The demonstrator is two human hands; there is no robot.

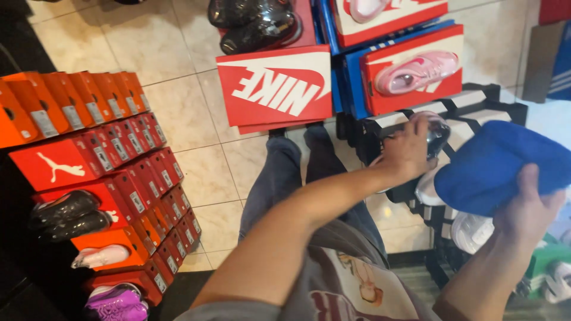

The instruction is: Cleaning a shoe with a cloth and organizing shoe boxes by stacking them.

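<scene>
1. The left hand (pixel 409 150) is closed around a dark shiny shoe (pixel 437 134) resting on a black-and-white box (pixel 476 104).
2. The right hand (pixel 529 211) grips a blue cloth (pixel 496 163), held just right of that box.
3. Above the box, a pink shoe (pixel 419 71) lies on a red box (pixel 410 89).
4. Far left of the box, stacked red and orange boxes (pixel 113 142) stand on the tiled floor (pixel 184 113).
</scene>
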